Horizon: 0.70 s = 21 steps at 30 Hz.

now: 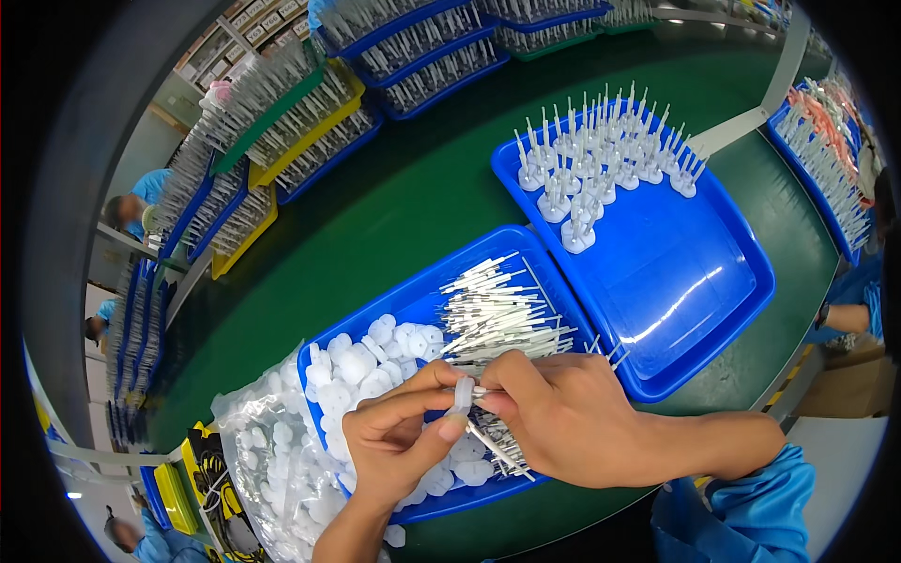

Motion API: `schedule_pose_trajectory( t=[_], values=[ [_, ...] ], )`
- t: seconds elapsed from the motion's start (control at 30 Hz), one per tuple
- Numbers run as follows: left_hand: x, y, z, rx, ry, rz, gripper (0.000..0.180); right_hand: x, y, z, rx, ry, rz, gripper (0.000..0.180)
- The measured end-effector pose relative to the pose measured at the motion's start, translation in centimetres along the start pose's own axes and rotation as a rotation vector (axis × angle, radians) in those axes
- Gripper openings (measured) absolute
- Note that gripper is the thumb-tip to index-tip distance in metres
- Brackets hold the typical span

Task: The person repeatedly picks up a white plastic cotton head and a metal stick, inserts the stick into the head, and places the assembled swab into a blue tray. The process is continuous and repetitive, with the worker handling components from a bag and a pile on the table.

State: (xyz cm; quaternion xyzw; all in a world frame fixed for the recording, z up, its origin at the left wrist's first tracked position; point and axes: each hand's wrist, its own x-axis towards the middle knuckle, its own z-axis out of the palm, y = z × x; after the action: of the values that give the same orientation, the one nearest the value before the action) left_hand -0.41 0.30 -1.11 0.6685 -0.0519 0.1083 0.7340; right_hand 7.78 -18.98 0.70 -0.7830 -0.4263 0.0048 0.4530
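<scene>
**Pinched by both hands, toward 6 o'clock from centre**

Clamped nearly edge-on between thumb and fingers of the left hand (389, 450): a small, translucent white plastic disc (463, 394), with long axis running roughly 12 to 6 o'clock. Gripped at its 3 o'clock side, in the closed fingers of the right hand (577, 418): apparently a thin, off-white stick (480, 390), pointing to 9 o'clock, square across the disc. Touching or just beside; cannot tell which. Nearer to the disc: the left hand, actually holding it.

Heaped at 1 o'clock from the fingers: similar thin, off-white sticks (497, 310). Strewn at 10 o'clock: loose, round white plastic pieces (357, 364), in the same shallow, rectangular blue plastic tray (405, 298). Slumped at 8 o'clock: a clear plastic bag (236, 413) with more round pieces. Farther off at 1 o'clock, upright in a second blue plastic tray (671, 263): white-based, pronged assemblies (580, 169). Beneath all: a green table (404, 202).

Hidden in the right fist: most of the stick, length included. Too small to make out: any hole in the disc. Cut off at 6 o'clock: the left forearm.
</scene>
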Motion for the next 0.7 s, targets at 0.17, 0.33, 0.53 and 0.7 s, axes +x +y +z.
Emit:
schedule_pose_trajectory(
  t=[0.17, 0.33, 0.53, 0.7],
  values=[
    [0.0, -0.3, 0.0, 0.088, -0.002, 0.063, 0.034, 0.1, 0.0, 0.2, 0.067, -0.045, 0.091, 0.012],
    [0.6, 0.5, 0.0, 0.320, -0.003, 0.263, 0.038, 1.0, 1.0, -0.1, 0.127, 0.059, -0.121, 0.009],
    [1.2, 0.8, -0.5, 0.492, -0.077, 0.376, 0.048, 1.0, 1.2, -0.2, 0.214, 0.070, -0.113, 0.014],
    [1.2, 1.2, -0.1, 0.475, -0.073, 0.339, 0.044, 0.8, 1.3, -0.1, 0.212, 0.072, -0.125, 0.016]
  ],
)
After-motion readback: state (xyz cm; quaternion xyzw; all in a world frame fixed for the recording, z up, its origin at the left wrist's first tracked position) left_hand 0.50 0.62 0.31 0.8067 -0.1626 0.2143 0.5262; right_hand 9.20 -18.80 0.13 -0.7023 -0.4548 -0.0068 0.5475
